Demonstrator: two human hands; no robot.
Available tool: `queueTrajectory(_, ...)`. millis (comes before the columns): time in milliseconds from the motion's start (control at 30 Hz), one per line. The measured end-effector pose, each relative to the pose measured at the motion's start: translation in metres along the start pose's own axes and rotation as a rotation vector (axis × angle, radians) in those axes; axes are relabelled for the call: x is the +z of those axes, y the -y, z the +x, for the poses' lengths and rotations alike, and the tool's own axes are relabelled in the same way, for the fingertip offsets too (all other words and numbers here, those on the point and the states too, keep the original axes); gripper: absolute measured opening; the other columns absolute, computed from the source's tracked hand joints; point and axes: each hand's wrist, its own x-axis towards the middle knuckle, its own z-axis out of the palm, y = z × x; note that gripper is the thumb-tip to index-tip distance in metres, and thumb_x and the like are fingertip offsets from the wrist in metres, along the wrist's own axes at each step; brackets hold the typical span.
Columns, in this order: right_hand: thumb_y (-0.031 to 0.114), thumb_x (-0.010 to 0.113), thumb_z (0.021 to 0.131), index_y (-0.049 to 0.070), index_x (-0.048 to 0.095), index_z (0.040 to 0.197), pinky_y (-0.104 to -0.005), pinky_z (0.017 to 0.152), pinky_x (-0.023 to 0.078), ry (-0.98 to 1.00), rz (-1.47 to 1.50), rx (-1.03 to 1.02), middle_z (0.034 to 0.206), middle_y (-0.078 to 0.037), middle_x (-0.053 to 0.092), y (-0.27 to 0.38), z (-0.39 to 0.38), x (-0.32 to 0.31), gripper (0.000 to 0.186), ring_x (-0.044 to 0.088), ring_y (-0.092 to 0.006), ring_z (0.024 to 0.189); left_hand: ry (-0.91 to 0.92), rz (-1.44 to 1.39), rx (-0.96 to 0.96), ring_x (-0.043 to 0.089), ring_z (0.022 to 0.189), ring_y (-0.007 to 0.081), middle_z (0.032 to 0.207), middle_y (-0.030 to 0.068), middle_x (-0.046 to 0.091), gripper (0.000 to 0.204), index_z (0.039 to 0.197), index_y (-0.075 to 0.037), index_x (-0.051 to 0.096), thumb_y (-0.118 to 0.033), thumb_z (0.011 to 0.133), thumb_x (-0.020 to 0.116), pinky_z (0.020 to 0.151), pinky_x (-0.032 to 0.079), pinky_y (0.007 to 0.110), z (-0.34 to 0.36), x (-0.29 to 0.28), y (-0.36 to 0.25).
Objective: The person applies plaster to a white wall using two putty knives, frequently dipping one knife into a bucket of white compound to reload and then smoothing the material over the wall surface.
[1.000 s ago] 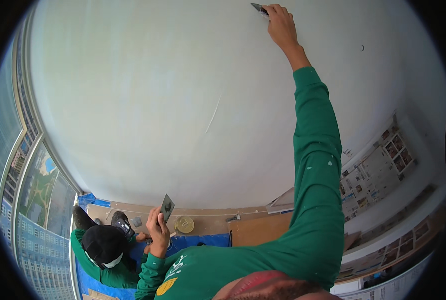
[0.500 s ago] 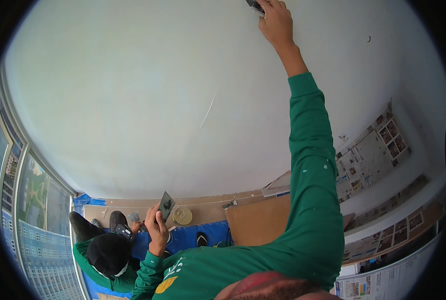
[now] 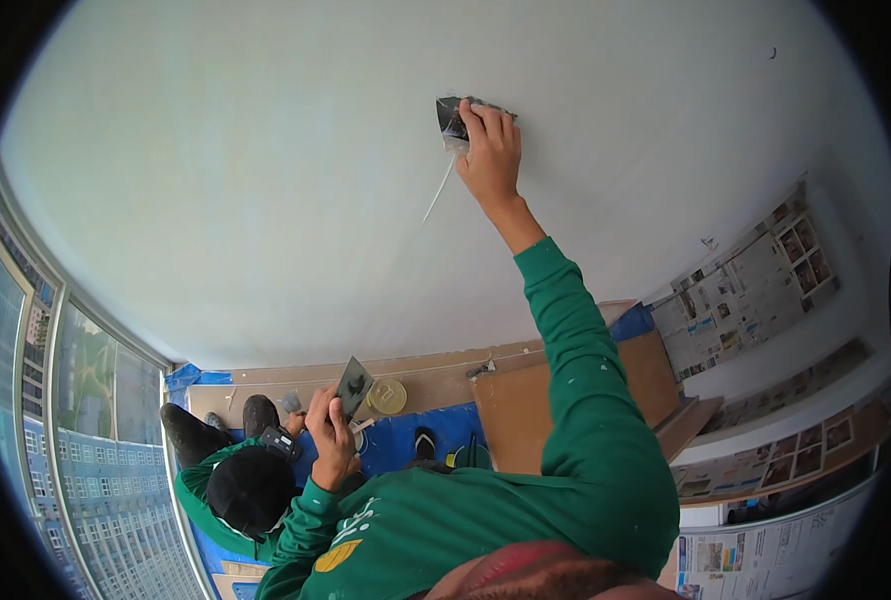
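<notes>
My right hand [image 3: 491, 165] grips a dark, putty-smeared scraper [image 3: 451, 122] against the pale wall [image 3: 246, 200], right at the upper end of a thin white streak [image 3: 438, 190]. My left hand [image 3: 331, 440] is lower down, holding a flat metal scraper [image 3: 356, 385] with its blade angled up and a grey smudge on it. A yellow round tub [image 3: 387, 396] rests on the floor behind that blade.
A crouching co-worker in a black cap [image 3: 251, 485] is at lower left, beside a tall window [image 3: 101, 430]. Below lie blue sheeting [image 3: 411, 418] and a brown board [image 3: 514, 420]. Newspaper-covered surfaces [image 3: 741, 290] and a wooden ledge [image 3: 686, 425] are at right.
My right hand and its scraper have come down and leftward from high on the wall onto the white streak. My left hand has shifted slightly right and up with its scraper.
</notes>
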Motion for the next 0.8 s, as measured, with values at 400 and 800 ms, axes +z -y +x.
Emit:
queueTrajectory(400, -0.007, 0.066, 0.069, 0.003, 0.062, 0.129, -0.0452, 0.088, 0.045, 0.077, 0.146, 0.13, 0.115, -0.008, 0.059, 0.051, -0.147, 0.064, 0.061, 0.055, -0.0294, 0.105, -0.041, 0.044, -0.053, 0.053, 0.076, 0.0201, 0.086, 0.0119, 0.059, 0.036, 0.108, 0.007, 0.065, -0.022, 0.109, 0.043, 0.069, 0.04, 0.031, -0.021, -0.016, -0.004)
queueTrajectory(800, -0.005, 0.064, 0.078, 0.003, 0.063, 0.125, -0.0428, 0.09, 0.046, 0.18, 0.369, 0.267, 0.114, -0.009, 0.058, 0.088, -0.217, 0.075, 0.048, 0.056, -0.0302, 0.109, -0.225, -0.133, -0.281, 0.045, 0.074, 0.0099, 0.081, -0.001, 0.052, 0.043, 0.095, 0.003, 0.061, -0.033, 0.111, 0.045, 0.068, 0.038, 0.026, -0.031, -0.004, -0.017)
